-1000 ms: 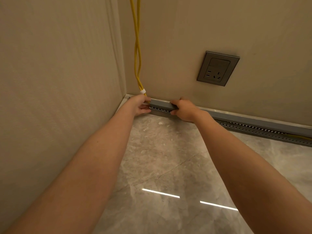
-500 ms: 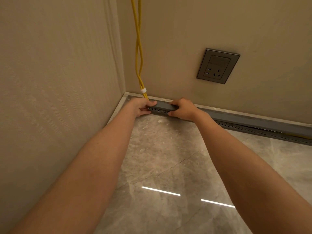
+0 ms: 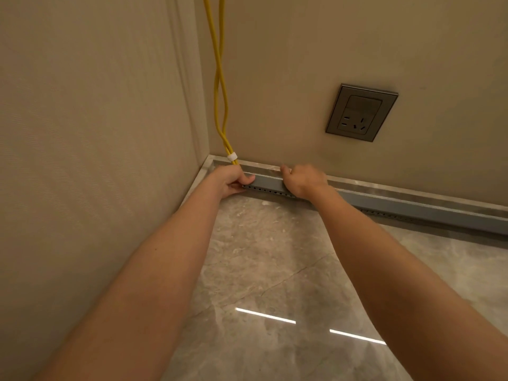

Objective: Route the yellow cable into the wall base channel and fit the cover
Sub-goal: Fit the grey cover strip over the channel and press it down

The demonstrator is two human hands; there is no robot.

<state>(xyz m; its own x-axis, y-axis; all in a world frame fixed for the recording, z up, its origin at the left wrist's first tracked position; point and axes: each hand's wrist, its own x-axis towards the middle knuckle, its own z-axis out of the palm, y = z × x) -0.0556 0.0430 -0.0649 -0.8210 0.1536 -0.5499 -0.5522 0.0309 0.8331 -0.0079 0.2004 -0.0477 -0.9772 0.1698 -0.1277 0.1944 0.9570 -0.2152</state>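
Two strands of yellow cable (image 3: 220, 86) hang down the back wall, bound by a white tie, and enter the corner end of the grey slotted channel (image 3: 270, 191) along the wall base. A grey cover (image 3: 412, 204) lies on top of the channel and runs off to the right. My left hand (image 3: 229, 180) grips the cover's left end, thumb on top and fingers curled under. My right hand (image 3: 303, 180) grips the cover a short way to the right, fingers curled over its top edge. The cable inside the channel is hidden.
A grey wall socket (image 3: 361, 112) sits on the back wall above the channel. A textured side wall (image 3: 96, 160) closes the left side. Polished marble floor (image 3: 275, 270) stretches toward me, and a marble skirting strip (image 3: 384, 185) runs behind the channel.
The cover has come down onto the channel on the right, hiding most of the slots and the yellow cable seen there before. Both hands stay near the corner.
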